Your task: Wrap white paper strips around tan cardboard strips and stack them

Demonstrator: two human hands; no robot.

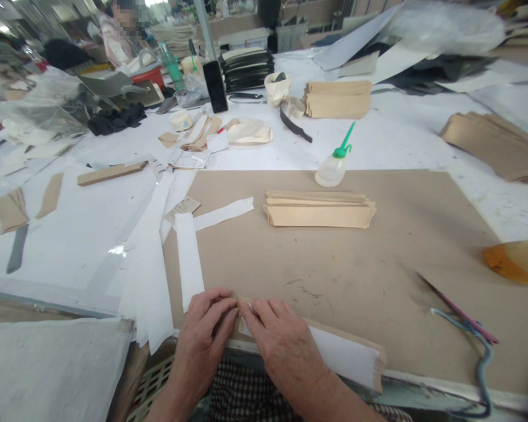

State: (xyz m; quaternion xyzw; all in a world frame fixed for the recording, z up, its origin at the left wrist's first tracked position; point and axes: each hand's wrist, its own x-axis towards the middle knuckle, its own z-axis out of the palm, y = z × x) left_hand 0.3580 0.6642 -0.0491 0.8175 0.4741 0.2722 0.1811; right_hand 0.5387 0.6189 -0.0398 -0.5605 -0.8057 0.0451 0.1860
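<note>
At the table's front edge lies a tan strip with a white lining [347, 350], its material perhaps leather. My left hand [207, 331] pinches the left end of this strip between thumb and fingers. Against the same end presses my right hand [284, 340], fingers close together and partly hiding the strip. The right part of the strip reaches out from under my right hand, its end edge notched. Left of my hands are a loose white strip [188, 261] and a fan of long white strips [147, 281]. A stack of tan pieces [319, 215] sits farther back on the brown board.
The brown board [391, 246] covers the table in front of me. Scissors [462, 313] with blue and pink handles lie on the right, near an amber container [517, 262]. Behind stand a green-tipped squeeze bottle [331, 170] and a phone [215, 87]. A person [118, 44] is far left.
</note>
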